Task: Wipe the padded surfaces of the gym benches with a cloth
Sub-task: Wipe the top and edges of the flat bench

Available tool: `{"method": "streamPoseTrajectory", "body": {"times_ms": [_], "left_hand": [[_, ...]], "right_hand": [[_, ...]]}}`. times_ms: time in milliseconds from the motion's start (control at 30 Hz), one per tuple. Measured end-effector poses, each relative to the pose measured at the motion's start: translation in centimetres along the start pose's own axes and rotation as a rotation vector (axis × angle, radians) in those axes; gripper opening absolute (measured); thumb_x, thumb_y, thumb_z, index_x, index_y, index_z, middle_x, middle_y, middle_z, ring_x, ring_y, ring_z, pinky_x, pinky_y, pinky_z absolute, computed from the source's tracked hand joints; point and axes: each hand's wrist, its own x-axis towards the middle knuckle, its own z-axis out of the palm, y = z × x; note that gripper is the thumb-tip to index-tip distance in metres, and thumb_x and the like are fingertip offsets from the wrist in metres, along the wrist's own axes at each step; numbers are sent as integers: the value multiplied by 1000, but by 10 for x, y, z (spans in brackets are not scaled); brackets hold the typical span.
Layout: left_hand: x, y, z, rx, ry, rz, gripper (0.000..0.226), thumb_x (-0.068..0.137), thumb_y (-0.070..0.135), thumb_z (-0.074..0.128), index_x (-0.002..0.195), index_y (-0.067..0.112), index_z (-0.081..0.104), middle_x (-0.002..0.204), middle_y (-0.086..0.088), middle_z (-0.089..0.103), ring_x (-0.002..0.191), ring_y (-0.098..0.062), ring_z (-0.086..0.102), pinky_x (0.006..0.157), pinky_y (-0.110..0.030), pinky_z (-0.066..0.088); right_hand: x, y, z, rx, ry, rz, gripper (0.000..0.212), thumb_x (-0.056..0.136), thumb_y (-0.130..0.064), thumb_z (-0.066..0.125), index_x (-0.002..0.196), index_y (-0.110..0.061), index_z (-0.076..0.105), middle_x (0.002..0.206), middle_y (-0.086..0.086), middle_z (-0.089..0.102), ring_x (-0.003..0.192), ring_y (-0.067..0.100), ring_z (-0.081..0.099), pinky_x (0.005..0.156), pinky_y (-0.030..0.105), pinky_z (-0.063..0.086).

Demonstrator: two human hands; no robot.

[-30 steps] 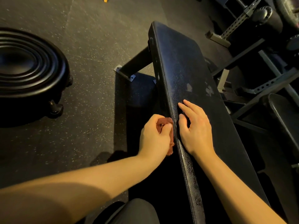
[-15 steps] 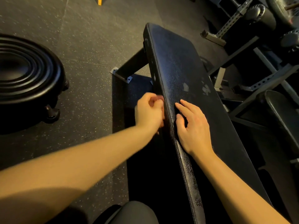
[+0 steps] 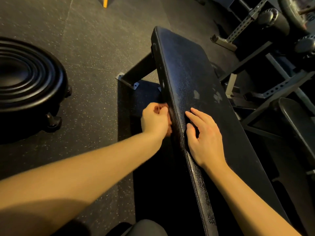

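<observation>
Reddish cloth (image 3: 169, 129), half hidden, squeezed in left hand (image 3: 154, 120) against gym bench pad (image 3: 187, 68) side, likely to rub that edge. Right hand (image 3: 205, 138) open on top, steadying.

– Where's the cloth (image 3: 169, 130)?
– Bunched in my left hand (image 3: 155, 119), pressed against the long left side of the bench pad (image 3: 187, 65). Only a reddish-brown sliver shows.
– And the pad itself?
– Black, grained, long and narrow, running away from me. A stitched seam follows its left edge, and a few pale worn patches (image 3: 196, 94) sit about midway along the top.
</observation>
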Motion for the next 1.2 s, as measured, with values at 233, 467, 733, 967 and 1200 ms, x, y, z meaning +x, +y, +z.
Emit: {"method": "streamPoseTrajectory", "body": {"times_ms": [233, 467, 733, 967, 1200], "left_hand": [[-5, -21, 1, 97, -1, 14, 10, 100, 21, 60, 98, 24, 69, 81, -3, 71, 64, -16, 64, 50, -29, 53], [-67, -74, -9, 128, -180, -210, 22, 99, 16, 53, 81, 24, 64, 62, -3, 62, 56, -24, 60, 54, -31, 49], [27, -29, -14, 15, 91, -118, 5, 95, 22, 68, 92, 27, 68, 91, -2, 72, 87, -21, 69, 81, -37, 59], [44, 22, -16, -139, 86, 2, 36, 91, 12, 72, 122, 17, 56, 113, -5, 66, 101, -20, 67, 90, -36, 57], [-1, 8, -39, 118, -233, -36, 28, 81, -7, 69, 103, 10, 71, 84, -5, 73, 70, -10, 70, 59, -20, 52]], "right_hand": [[0, 0, 1, 3, 11, 4, 39, 101, -21, 52, 139, -24, 62, 148, -8, 53, 140, 8, 41, 116, 31, 32], [0, 2, 1, 37, 6, 8, 39, 101, -21, 53, 138, -24, 62, 148, -9, 53, 140, 8, 42, 118, 37, 35], [-1, 5, 1, 68, 8, 0, 38, 101, -20, 52, 138, -23, 63, 147, -9, 55, 140, 8, 43, 117, 42, 37], [0, 3, 0, 51, -3, 4, 38, 102, -21, 52, 139, -23, 62, 148, -9, 54, 141, 8, 42, 118, 40, 35], [0, 3, 1, 53, 12, -6, 38, 100, -19, 53, 137, -21, 64, 147, -7, 55, 139, 9, 43, 117, 36, 35]]}}
